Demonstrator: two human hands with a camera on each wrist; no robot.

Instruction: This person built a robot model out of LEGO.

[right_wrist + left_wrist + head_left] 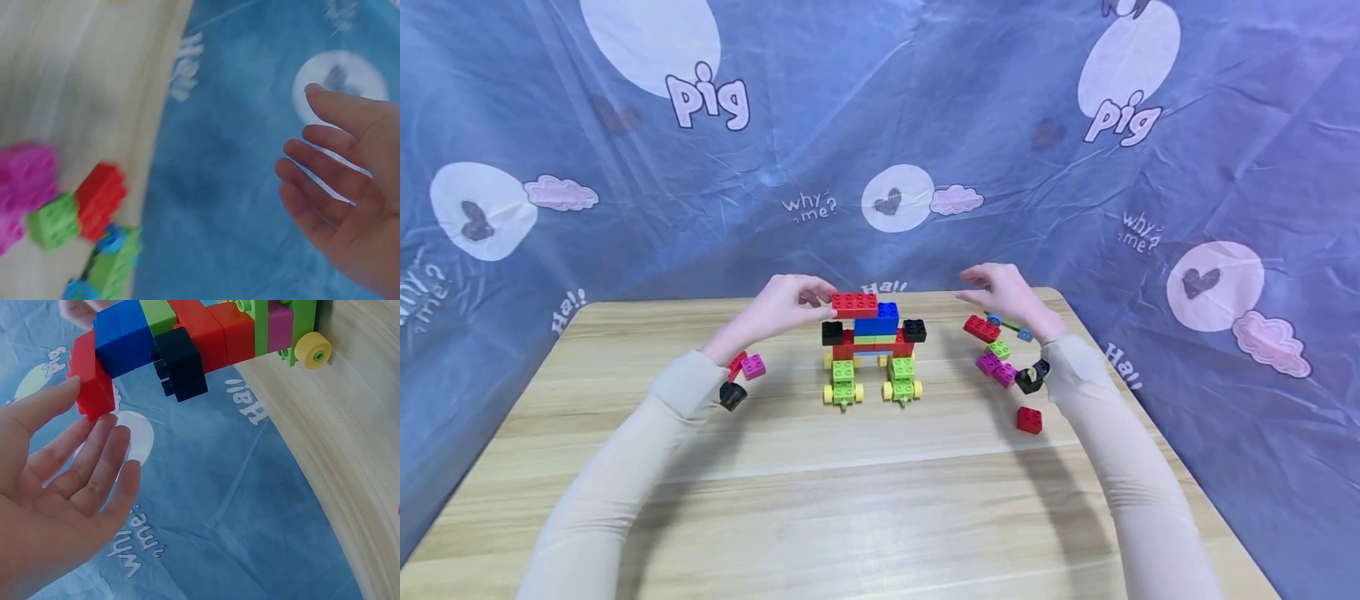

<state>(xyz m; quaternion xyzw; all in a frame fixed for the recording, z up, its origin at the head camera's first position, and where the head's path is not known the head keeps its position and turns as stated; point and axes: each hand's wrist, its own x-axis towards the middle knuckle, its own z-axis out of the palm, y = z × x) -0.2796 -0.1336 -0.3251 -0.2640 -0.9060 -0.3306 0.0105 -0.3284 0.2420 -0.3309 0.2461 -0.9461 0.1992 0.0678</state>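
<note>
A toy block build stands mid-table, with green wheeled bases on yellow wheels, red bricks above them, a black brick on either side and a blue brick higher up. On top, a long red brick juts out to the left over the blue one. My left hand pinches the jutting end of that red brick between thumb and fingers; in the left wrist view the thumb lies on its upper face. My right hand hovers over the loose bricks at the right, fingers relaxed, holding nothing.
Below my right hand lie a red brick, a lime brick, magenta bricks and a blue-wheeled piece. Another red brick lies nearer. A magenta brick is at the left. A blue printed cloth hangs behind the table.
</note>
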